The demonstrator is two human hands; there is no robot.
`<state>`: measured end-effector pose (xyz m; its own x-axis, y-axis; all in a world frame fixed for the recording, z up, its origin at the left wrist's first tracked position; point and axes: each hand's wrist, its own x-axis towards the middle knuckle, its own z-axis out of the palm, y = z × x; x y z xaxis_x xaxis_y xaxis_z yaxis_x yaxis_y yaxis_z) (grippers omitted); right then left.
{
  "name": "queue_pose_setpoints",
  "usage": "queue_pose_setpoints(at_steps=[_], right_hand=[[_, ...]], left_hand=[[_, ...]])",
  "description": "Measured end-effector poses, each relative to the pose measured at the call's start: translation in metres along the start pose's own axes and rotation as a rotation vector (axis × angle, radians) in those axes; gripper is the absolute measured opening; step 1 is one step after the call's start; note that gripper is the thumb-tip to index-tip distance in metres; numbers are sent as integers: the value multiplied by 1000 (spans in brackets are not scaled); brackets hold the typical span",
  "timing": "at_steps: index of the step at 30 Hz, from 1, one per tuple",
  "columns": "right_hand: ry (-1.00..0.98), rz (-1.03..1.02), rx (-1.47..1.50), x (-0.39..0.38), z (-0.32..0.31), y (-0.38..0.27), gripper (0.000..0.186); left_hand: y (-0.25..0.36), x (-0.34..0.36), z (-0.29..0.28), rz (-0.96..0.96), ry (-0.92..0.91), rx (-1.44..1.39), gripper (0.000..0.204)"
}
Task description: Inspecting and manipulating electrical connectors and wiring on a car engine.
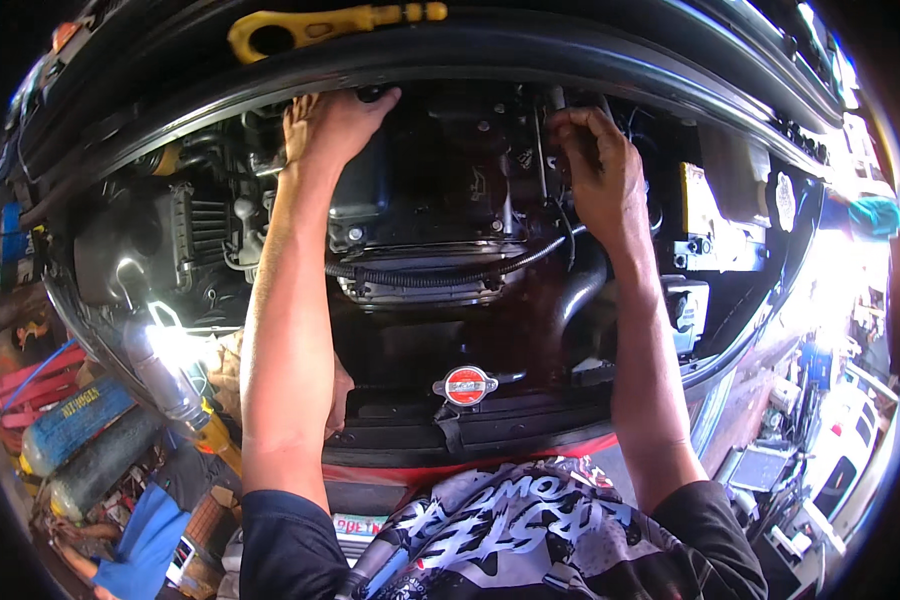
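My left hand (337, 126) reaches up to the rear of the engine bay, fingers bent beside a small dark round part (374, 93); what they grip is unclear. My right hand (600, 165) is at the right of the black engine cover (422, 160), fingers curled against slim metal tubes (544, 155); what is between them is hidden. A ribbed black hose (430, 275) crosses below the cover. A radiator cap (466, 385) sits near the front edge. A yellow ring-handled tool (265, 35) lies above the rear rim.
A battery (720, 258) is at the right. A lit work lamp (170, 370) stands at the front left. Another person's hand (338, 400) shows behind my left forearm. Someone in blue (150, 530) is at lower left near gas cylinders (70, 430). Workshop clutter (770, 465) lines the right.
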<state>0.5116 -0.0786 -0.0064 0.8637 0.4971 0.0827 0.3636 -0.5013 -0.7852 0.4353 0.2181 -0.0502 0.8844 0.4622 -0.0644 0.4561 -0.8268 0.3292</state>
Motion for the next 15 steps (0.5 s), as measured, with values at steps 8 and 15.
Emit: queue_pose_setpoints(at_steps=[8,15], right_hand=[[141,-120,-155,12,2,42,18],[220,-309,-31,27,15,38,16]], left_hand=[[-6,16,23,13,28,-52,91],[-37,36,17,37,-10,0,100]])
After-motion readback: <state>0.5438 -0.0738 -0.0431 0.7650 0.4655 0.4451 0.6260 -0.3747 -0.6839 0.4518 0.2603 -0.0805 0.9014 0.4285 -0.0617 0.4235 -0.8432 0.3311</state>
